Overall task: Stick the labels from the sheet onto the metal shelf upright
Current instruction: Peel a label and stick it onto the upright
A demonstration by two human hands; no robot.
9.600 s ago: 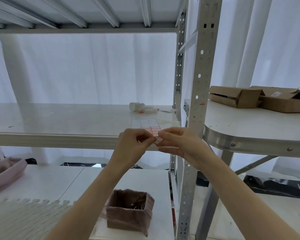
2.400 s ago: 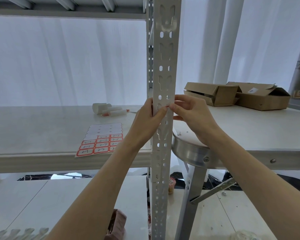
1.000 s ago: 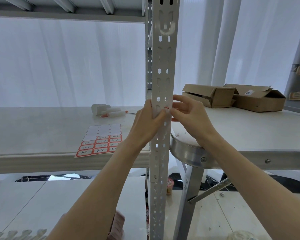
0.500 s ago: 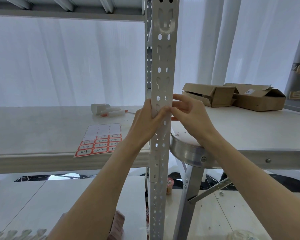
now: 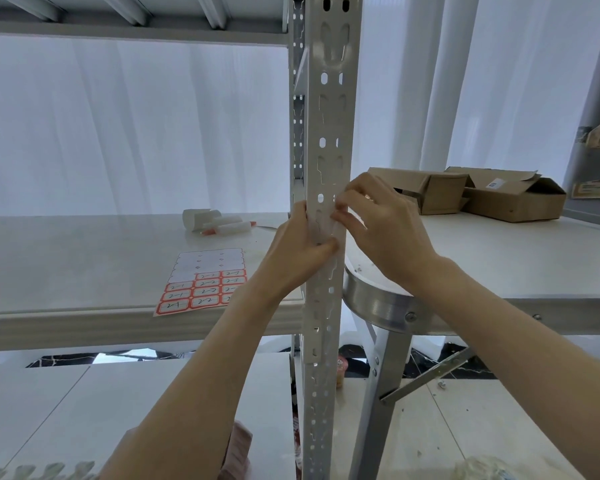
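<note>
Grey perforated steel fills the middle of the view: the metal upright runs from top to bottom, and both hands are on it at shelf height. The left hand wraps round the upright's left edge with its thumb laid across the front face. To me that looks like a brace and a press in one, steadying the hand while pinning the label down. The right hand comes in from the other side, fingertips bunched against the right edge. I cannot tell whether they pinch the label's corner or merely rub it flat, as the label itself is hidden under the fingers.

The label sheet lies flat on the shelf board, just left of the upright, probably so the next label is within easy reach.

Now the count. There is one sheet with its upper rows peeled bare and about eleven red-bordered labels left, the right column partly behind the left wrist. Two hands work on one upright. Off to the right, two cardboard boxes sit on the table, well clear of the work.
</note>
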